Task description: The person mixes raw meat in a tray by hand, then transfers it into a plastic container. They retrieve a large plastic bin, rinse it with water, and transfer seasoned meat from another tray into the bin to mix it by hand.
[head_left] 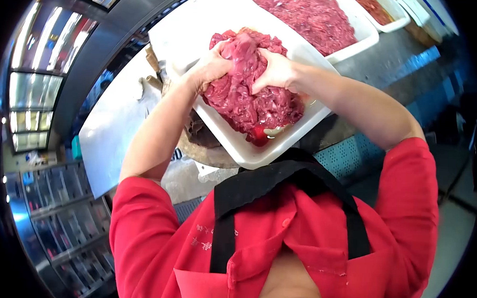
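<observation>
A heap of raw sliced red meat [250, 110] fills much of a white plastic tub [233, 151]. My left hand [212, 69] presses into the pile from the left, its fingers curled into the meat and partly hidden. From the right, my right hand [277, 71] grips the same heap, thumb on top and the other fingers mostly out of sight. Between the two hands a clump of slices bulges upward. Reddish liquid and something bright red [259, 135] show at the tub's near corner; I cannot make out what the red thing is.
Another white tub of raw meat [311, 20] stands beyond mine, with a smaller container of reddish food [377, 9] farther right. Under my tub lies a round wooden block [212, 154], on a metal counter [110, 144]. Glass-fronted cabinets [35, 92] line the left.
</observation>
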`<state>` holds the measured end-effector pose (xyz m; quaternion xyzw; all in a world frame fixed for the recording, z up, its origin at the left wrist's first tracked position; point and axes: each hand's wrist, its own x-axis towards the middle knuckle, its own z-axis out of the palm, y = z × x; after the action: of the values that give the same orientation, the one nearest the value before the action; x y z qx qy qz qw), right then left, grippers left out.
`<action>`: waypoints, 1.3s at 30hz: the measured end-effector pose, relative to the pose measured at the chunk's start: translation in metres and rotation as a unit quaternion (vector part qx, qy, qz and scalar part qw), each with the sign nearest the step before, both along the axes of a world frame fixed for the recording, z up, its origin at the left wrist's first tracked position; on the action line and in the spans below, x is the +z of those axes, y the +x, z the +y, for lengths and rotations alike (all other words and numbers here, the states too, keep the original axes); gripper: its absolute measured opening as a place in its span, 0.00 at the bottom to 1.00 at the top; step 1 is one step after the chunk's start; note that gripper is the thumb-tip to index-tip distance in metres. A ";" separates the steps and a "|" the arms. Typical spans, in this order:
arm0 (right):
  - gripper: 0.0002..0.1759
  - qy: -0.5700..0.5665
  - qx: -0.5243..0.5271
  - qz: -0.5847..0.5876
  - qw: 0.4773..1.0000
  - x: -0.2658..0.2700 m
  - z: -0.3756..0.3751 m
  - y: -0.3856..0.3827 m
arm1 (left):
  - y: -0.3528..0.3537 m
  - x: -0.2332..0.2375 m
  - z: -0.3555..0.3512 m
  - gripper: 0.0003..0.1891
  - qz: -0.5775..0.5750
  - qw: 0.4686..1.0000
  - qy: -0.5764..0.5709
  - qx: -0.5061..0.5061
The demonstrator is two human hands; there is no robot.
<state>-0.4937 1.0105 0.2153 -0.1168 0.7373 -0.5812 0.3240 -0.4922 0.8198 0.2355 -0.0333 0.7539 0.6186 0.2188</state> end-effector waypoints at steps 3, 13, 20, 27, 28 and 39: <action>0.30 -0.175 0.010 -0.085 0.981 0.026 0.002 0.005 | 0.014 0.004 0.007 0.25 -0.090 0.975 0.174 0.101; 0.19 -0.090 0.146 0.246 0.954 0.114 -0.005 -0.049 | 0.071 0.049 0.039 0.16 -0.073 0.950 0.168 0.252; 0.42 0.064 0.232 0.376 0.895 0.090 -0.029 -0.066 | 0.099 0.087 0.042 0.25 0.022 0.985 -0.174 0.000; 0.62 0.272 0.233 0.151 0.921 0.037 0.015 -0.036 | 0.057 0.002 0.049 0.58 -0.152 0.952 -0.057 0.258; 0.59 0.196 0.201 0.090 0.956 0.034 0.023 -0.027 | 0.060 0.001 0.056 0.63 -0.160 0.952 -0.046 0.257; 0.15 0.029 0.070 0.010 0.997 0.070 -0.016 -0.026 | 0.081 0.036 0.062 0.35 -0.117 0.874 0.295 0.368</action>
<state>-0.5196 0.9942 0.2853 -0.1643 0.7471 -0.5344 0.3597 -0.4114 0.8822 0.2713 -0.3143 0.4381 0.8400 0.0610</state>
